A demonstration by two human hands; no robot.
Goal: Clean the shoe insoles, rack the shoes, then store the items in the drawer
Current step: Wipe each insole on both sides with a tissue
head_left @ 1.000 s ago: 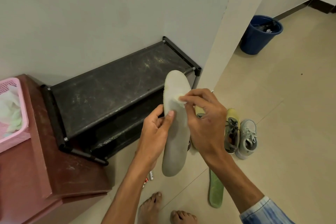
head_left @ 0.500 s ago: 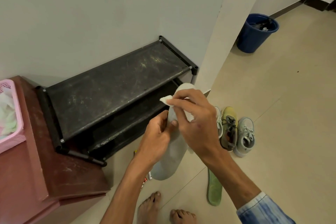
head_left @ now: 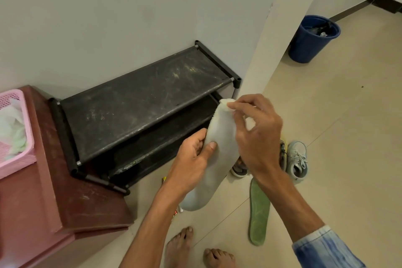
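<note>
1. head view: the left hand (head_left: 191, 159) grips a pale grey insole (head_left: 214, 159) at its middle, thumb pressed flat on the front face, the other fingers curled behind it. the insole is long, rounded at both ends, matte and slightly fuzzy, held tilted above the floor in front of the rack.
2. the right hand (head_left: 256, 135) pinches a small white wad of cloth (head_left: 227, 102) between thumb and forefinger against the insole's upper tip; the other fingers are loosely spread.
3. a green insole (head_left: 258, 211) lies flat on the beige tiled floor (head_left: 337, 137), near grey laced shoes (head_left: 298, 159) partly hidden by the right wrist.
4. the black shoe rack (head_left: 141, 102) has scuffed, dusty fabric shelves on thin tube frames.
5. a reddish-brown cabinet (head_left: 65, 202) to the left bears a pink perforated plastic basket (head_left: 13, 159).
6. a round blue bucket (head_left: 311, 39) stands well apart.
</note>
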